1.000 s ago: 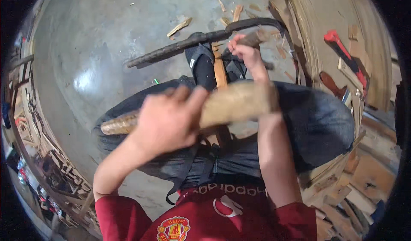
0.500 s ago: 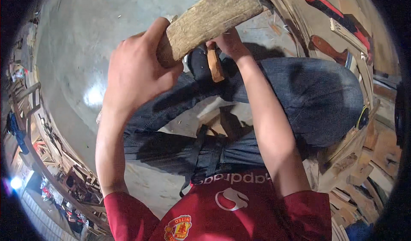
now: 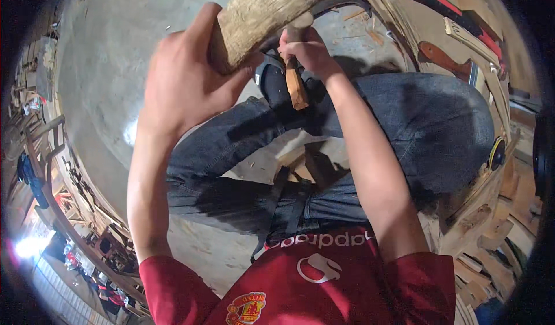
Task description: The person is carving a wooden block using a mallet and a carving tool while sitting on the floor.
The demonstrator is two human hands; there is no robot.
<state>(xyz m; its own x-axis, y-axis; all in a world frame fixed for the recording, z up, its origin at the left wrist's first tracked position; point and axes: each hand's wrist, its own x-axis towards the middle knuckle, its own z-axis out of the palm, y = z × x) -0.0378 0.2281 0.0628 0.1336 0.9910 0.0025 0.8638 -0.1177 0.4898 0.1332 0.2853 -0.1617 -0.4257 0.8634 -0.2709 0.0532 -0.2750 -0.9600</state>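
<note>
My left hand (image 3: pixel 188 82) grips the near left end of a thick, rough wooden block (image 3: pixel 277 13), held up and slanting toward the upper right. The block's far end runs out of view at the top. Below the block, my right hand (image 3: pixel 305 50) is closed around a wooden-handled tool (image 3: pixel 296 88). Its faceted, orange-brown butt points down toward my lap, and a pale rounded end (image 3: pixel 302 21) shows above my fist. A dark curved piece (image 3: pixel 344 1) emerges beyond the block; whether it belongs to the tool, I cannot tell.
My jeans-clad legs (image 3: pixel 428 123) are folded beneath my arms on a grey floor (image 3: pixel 104 65) with scattered chips. At the right lie a red-and-black handled tool (image 3: pixel 445 7), a brown wooden-handled saw (image 3: pixel 442 58) and scrap boards (image 3: pixel 485 267). Wooden frames (image 3: pixel 63 215) line the left.
The wooden block has shifted up and tilted more steeply in my left hand. More of my right hand and the tool's rounded upper end now shows below it.
</note>
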